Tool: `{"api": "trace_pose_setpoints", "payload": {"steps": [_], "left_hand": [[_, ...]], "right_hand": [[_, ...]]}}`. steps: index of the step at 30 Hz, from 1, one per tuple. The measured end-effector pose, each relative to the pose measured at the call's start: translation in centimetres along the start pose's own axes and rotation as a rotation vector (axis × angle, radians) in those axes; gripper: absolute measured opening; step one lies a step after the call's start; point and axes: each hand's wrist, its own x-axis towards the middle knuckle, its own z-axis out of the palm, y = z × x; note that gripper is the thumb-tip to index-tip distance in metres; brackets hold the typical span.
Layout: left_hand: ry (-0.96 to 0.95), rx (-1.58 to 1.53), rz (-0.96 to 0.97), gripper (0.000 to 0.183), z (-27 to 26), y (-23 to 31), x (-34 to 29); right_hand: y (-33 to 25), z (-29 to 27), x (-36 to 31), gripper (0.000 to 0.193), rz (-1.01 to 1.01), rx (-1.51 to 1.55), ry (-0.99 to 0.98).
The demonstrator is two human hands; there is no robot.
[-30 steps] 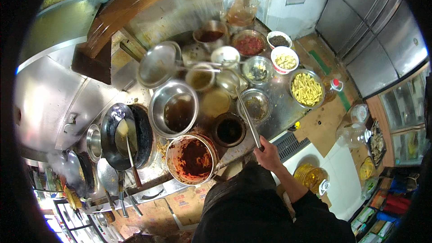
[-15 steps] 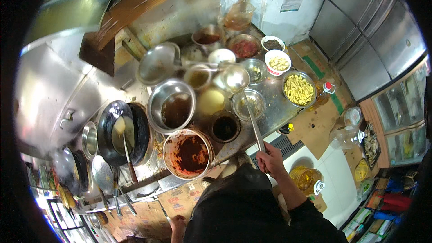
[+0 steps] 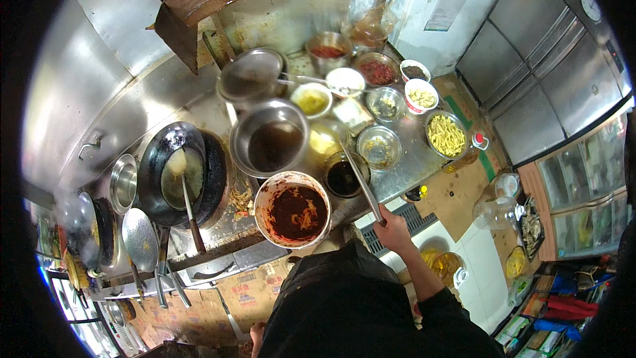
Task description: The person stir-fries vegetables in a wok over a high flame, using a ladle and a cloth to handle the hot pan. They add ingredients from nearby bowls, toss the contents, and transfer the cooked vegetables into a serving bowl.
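In the head view, the right hand [image 3: 395,231] is at the near edge of the counter, its fingers curled together around the lower end of a long-handled ladle [image 3: 363,187]. The handle slants up and to the left across a round pot [image 3: 366,179] of dark liquid, and its far end meets a container of yellow contents [image 3: 324,138] – blurred there, so whether the ladle's head dips in or sits just above is unclear

The left hand [image 3: 257,330] shows only in part at the lower edge, beside the dark clothing; whether its fingers are spread or pressed together, I can't tell. Cardboard [image 3: 265,290] covers the floor near it

To the left of the pot are a white bucket [image 3: 265,193] with dark red paste inside and, farther back, a wide steel bowl [image 3: 245,127] of brown liquid. Right of the pot, just beside it, is a shallow steel bowl [image 3: 399,144] with scraps at its bottom. Beyond, toward the right, 2 white tubs [image 3: 422,97] hold pale slices and dark bits, near a basin of yellow strips [image 3: 446,134]

At the far left, a black wok [image 3: 154,152] holds a wooden-handled tool [image 3: 196,235] – its handle leans out over the rim
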Motion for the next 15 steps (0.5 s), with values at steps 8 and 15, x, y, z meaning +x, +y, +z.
{"api": "trace_pose_setpoints", "payload": {"steps": [8,15], "left_hand": [[-0.009,-0.29,-0.314,0.013,-0.3,-1.6,-0.7],[0.059,-0.065,-0.011,0.013,2.7,3.9,-0.4]], "right_hand": [[-0.1,-2.0,-1.8,0.037,0.237,0.298,-0.036],[0.5,-5.4,-2.6,0.031,0.638,1.234,-0.04]]}}
